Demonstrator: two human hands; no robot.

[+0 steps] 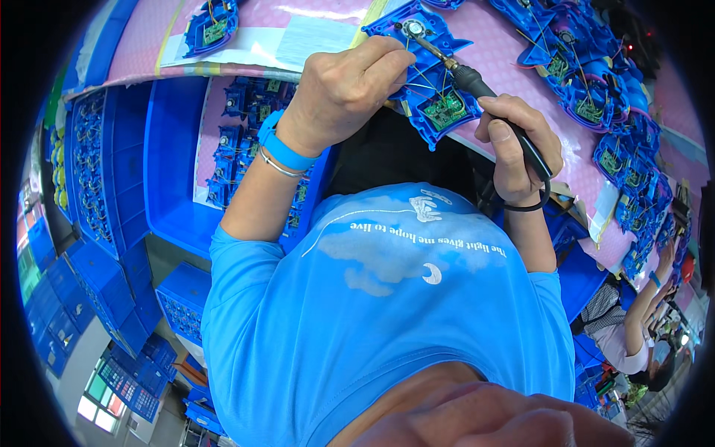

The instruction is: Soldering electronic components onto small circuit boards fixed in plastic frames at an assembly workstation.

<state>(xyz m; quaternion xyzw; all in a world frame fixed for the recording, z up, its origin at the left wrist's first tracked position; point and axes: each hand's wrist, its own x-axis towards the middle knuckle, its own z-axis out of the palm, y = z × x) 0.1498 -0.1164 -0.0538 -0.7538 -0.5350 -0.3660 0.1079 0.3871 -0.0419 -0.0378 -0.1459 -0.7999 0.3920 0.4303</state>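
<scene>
My right hand (521,145) is closed around the black handle of a soldering iron (471,80). Its metal tip reaches to a round silver part (414,28) in a blue plastic housing (445,41). Wires run from there to a green circuit board (447,110) in the housing's nearer half. My left hand (346,89), wearing a blue wristband (287,149), is pinched at the housing's left side. Whatever lies between those fingertips is hidden or too thin to make out.
More wired blue housings (588,108) lie massed along the right of the pink bench (514,71). One housing (212,30) sits at the upper left. A blue bin (175,212) holding several housings stands by my left arm, with stacked crates (97,287) beyond. Another person (633,320) works at right.
</scene>
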